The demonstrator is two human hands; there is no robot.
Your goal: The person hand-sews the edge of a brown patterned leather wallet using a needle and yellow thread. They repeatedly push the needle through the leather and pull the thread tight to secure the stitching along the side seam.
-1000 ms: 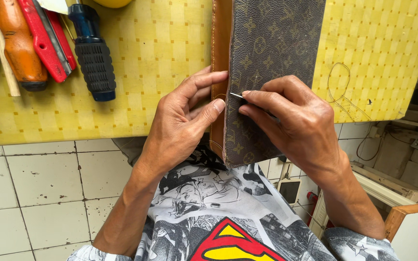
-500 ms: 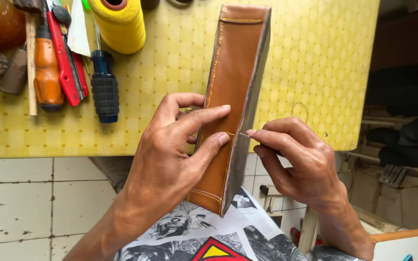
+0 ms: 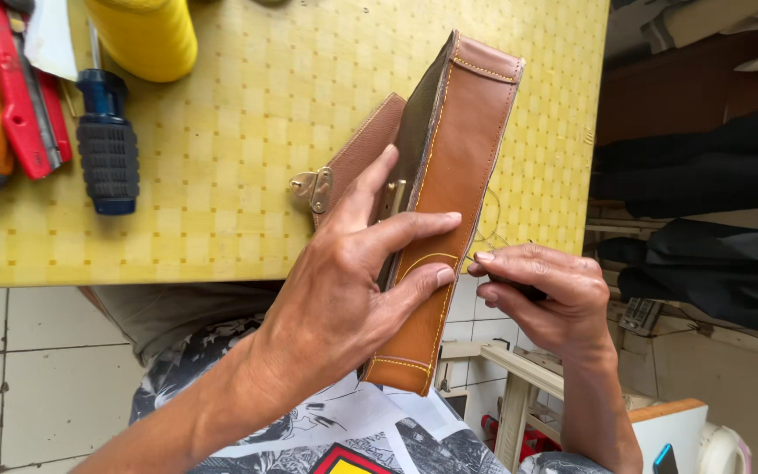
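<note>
While steadying the brown leather bag (image 3: 449, 202) upright at the yellow table (image 3: 247, 175) edge with left hand (image 3: 353, 298) fingers spread, pinching thread (image 3: 482, 230) in the right hand (image 3: 541, 294), apparently mid-stitch; next, pulling taut.

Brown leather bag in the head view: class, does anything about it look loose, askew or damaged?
The brown leather bag with yellow stitching, held by the left hand, shows no tear. One oddity: a thin loose thread curls off its right edge towards the right hand. The brass clasp flap hangs open.
</note>
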